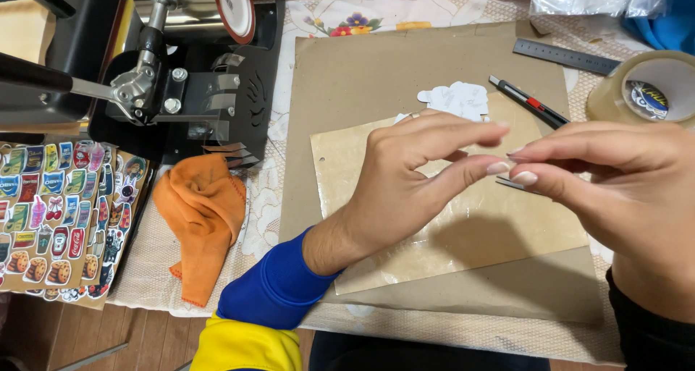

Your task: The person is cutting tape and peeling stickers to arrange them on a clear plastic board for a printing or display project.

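The left hand (405,190) and right hand (615,190) met fingertip to fingertip above a glossy sheet (463,233) lying on brown cardboard (376,81) on the bench. Each grip pinched a thin dark-edged sliver (510,183) (too small to identify) between thumb and fingers. A white cut-out (456,99) lay just beyond, near a utility knife (528,102); an orange cloth (203,212) sat left.

The cardboard (405,67) looks matt and brown, the sheet (463,233) on it glossy. Beside the cardboard, the orange cloth (203,212) is soft, the press (181,74) metal.
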